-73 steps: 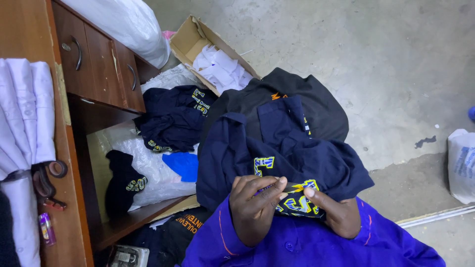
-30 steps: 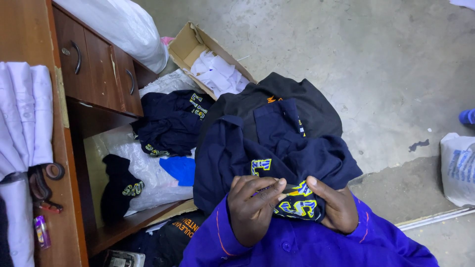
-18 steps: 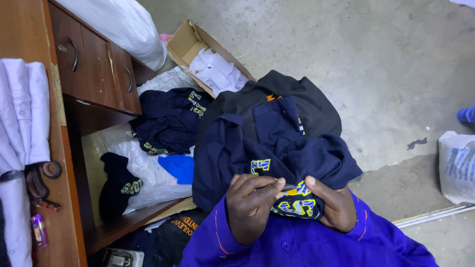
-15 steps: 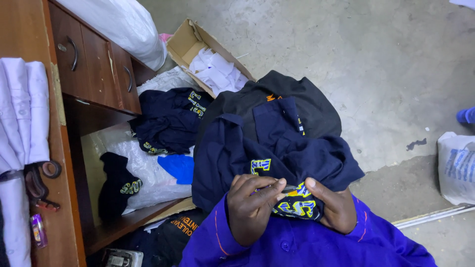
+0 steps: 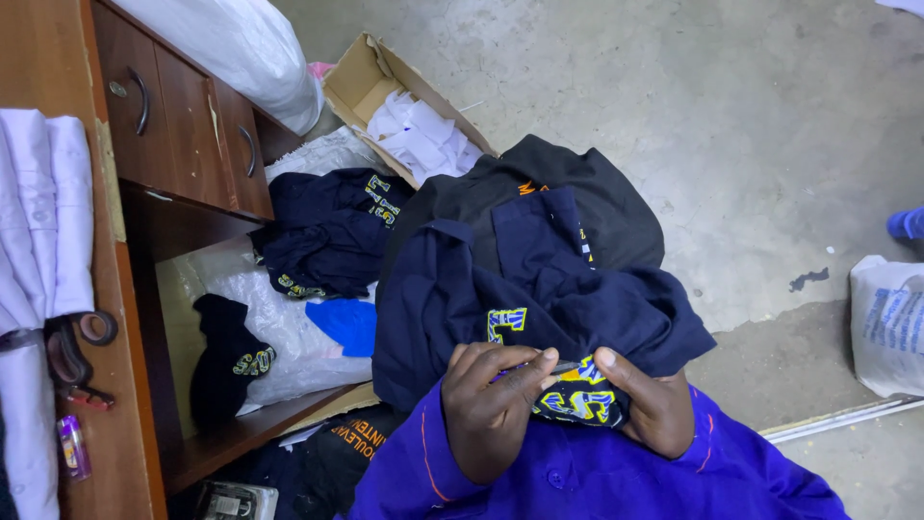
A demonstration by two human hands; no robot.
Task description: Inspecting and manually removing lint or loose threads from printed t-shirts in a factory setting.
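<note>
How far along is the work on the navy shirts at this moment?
Looks done or set aside: several navy garments with yellow lettering lie heaped on the floor by the desk. In hand: the left hand and right hand pinch the yellow embroidered patch of a navy shirt on the lap, with a thin tool between the fingers. Left: the black garment beneath appears untouched; how many remain is unclear.
</note>
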